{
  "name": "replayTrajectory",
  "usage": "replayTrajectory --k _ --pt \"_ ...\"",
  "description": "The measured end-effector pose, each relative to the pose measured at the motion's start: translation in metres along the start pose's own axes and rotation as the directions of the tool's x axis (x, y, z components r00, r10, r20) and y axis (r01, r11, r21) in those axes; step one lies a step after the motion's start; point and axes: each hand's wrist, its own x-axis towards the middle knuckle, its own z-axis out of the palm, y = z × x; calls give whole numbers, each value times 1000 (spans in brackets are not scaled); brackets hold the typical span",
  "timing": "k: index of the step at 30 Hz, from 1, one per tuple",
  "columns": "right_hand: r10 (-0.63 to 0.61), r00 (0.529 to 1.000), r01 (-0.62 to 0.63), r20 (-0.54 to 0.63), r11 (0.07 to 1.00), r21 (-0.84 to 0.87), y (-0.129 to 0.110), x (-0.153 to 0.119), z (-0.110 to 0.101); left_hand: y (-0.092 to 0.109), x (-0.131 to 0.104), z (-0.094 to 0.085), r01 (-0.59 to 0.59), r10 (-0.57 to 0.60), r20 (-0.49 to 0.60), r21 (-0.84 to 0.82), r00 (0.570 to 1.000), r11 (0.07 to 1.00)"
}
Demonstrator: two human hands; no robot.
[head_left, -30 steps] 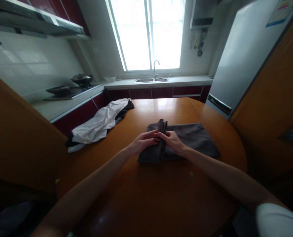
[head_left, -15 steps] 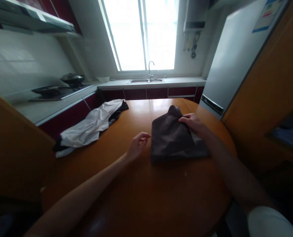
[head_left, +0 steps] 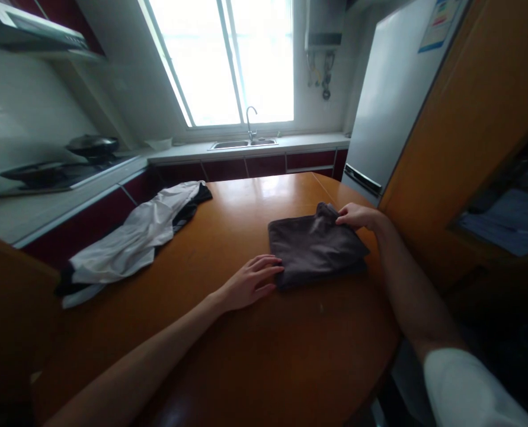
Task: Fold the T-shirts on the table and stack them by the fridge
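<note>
A folded dark grey garment lies on the wooden table, with a bunched bit like a collar at its far edge. My right hand pinches it at the far right, close to that bunched bit. My left hand rests at its near left edge, fingers stretched out and a little apart, the fingertips touching the cloth. To the left, a rumpled white garment lies over dark clothing along the table's edge.
A counter with a sink and a tap stands behind the table under the window. On the left are a stove and a lidded pan. A fridge stands at the right, beside a wooden panel.
My right hand has brought the right part of the dark grey garment over and flatter. My left hand has moved from beside the garment onto its left edge, its fingers opening. The view has shifted right.
</note>
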Motion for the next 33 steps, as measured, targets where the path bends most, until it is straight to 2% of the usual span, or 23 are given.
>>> replayTrajectory --k 8,13,16,20,24,27,29,30,32,33 --pt "143 988 -140 55 988 -68 13 7 -3 13 5 1 -30 39 -63 141 997 989" --pt "111 993 -115 -41 989 -96 16 18 -1 26 10 10 -42 68 -95 248 993 968" --pt "86 991 -101 -104 983 -151 18 27 3 26 10 16 -34 64 -101 271 993 962" --pt "40 980 -68 -197 988 -135 20 31 5 24 9 20 -75 111 -113 286 987 955" --pt "23 975 -59 -220 985 -160 22 31 8 27 7 17 -134 155 -48 294 987 946" --pt "40 976 -82 -216 978 -191 21 30 9 28 8 4 -84 98 -55 212 994 974" --pt "-20 959 -54 -284 967 -248 17 31 8 25 14 -6 7 12 -126 146 992 989" --pt "-89 936 -15 -342 956 -291 14 32 8 22 21 -11 47 -27 -166 119 986 992" --pt "-292 857 110 -425 909 -403 9 34 11 13 40 -17 108 -85 -241 83 967 991" --pt "-391 819 180 -421 870 -458 7 36 15 8 52 -17 132 -108 -267 75 958 988"
